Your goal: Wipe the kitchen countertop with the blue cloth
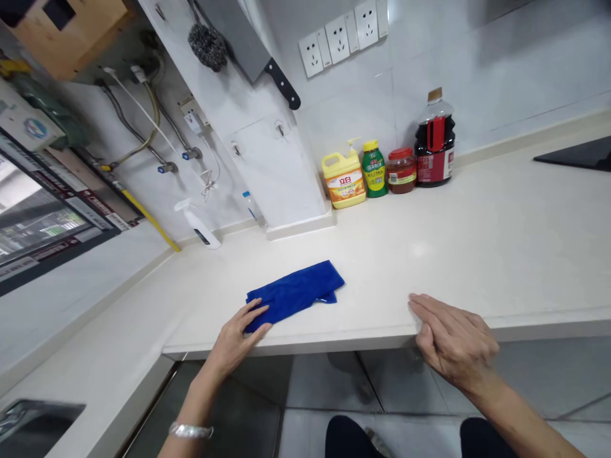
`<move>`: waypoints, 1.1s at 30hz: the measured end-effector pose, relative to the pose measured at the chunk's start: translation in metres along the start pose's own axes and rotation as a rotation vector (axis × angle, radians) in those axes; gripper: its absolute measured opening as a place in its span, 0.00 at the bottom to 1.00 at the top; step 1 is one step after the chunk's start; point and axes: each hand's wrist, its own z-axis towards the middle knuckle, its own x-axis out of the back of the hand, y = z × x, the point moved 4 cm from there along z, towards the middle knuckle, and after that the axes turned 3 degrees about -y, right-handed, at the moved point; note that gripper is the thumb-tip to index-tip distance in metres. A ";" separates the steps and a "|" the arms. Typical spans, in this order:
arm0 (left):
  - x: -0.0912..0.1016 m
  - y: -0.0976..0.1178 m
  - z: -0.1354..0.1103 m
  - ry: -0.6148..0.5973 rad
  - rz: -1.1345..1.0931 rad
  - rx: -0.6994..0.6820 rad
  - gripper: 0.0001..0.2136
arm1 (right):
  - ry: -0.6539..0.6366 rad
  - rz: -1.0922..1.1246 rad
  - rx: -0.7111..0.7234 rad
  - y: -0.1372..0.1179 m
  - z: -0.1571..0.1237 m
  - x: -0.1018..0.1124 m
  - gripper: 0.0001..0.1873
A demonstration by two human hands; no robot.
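white tiled wall (477,83), pale corner countertop (501,248), dark-framed window (38,203) at left, tiled floor (415,439)

Worktop (477,254), centre of frame: carries a folded blue cloth (296,289). Left hand (238,338), lower left of centre: fingers spread on the cloth's left end. Right hand (453,340), lower right: at the worktop's front edge, fingers extended. Upper right of centre, in one row by the wall: yellow pump bottle (344,181), green bottle (375,170), red-lidded jar (401,172), dark-filled bottle (434,143). Upper centre: cleaver (251,41), hanging beside a wire scourer (207,48).

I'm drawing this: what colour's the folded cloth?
The folded cloth is bright blue, clearest in the head view.
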 end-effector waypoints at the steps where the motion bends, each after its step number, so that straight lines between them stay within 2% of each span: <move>1: 0.001 -0.001 -0.002 -0.001 0.021 -0.021 0.25 | 0.001 -0.005 0.003 0.000 0.000 -0.001 0.18; 4: 0.000 0.004 -0.002 -0.003 0.100 -0.116 0.25 | 0.003 -0.017 0.009 -0.001 -0.002 -0.001 0.18; 6: 0.003 0.008 0.003 0.006 0.156 -0.125 0.24 | -0.005 -0.014 0.010 -0.001 -0.002 0.000 0.18; 11: 0.028 0.010 0.023 0.144 0.124 0.054 0.23 | -0.112 0.009 -0.046 0.005 0.015 0.003 0.11; 13: 0.033 0.014 0.031 0.140 0.078 0.103 0.21 | -0.172 0.097 -0.097 0.001 0.031 -0.004 0.11; 15: 0.032 0.020 0.037 0.110 0.049 0.139 0.19 | -0.223 0.264 -0.111 -0.015 0.048 -0.019 0.15; 18: 0.027 0.031 0.043 0.078 0.014 0.154 0.16 | -0.324 0.450 0.002 -0.058 0.069 -0.054 0.25; 21: 0.031 0.044 0.044 0.093 -0.016 0.147 0.14 | -0.521 0.457 0.040 -0.096 0.081 -0.092 0.35; 23: 0.043 0.053 0.043 0.117 -0.043 0.139 0.14 | -0.615 0.419 0.007 -0.107 0.088 -0.109 0.37; 26: 0.068 0.066 0.040 0.204 -0.129 0.122 0.15 | -0.750 0.403 -0.042 -0.103 0.102 -0.119 0.28; 29: 0.093 0.072 0.039 0.285 -0.239 0.111 0.17 | -0.827 0.438 -0.105 -0.082 0.124 -0.117 0.20; 30: 0.100 0.072 0.039 0.295 -0.288 0.112 0.18 | -0.792 0.481 -0.139 -0.072 0.133 -0.114 0.18; 33: 0.116 0.071 0.042 0.295 -0.531 0.147 0.22 | -0.584 0.745 -0.227 -0.046 0.165 -0.094 0.13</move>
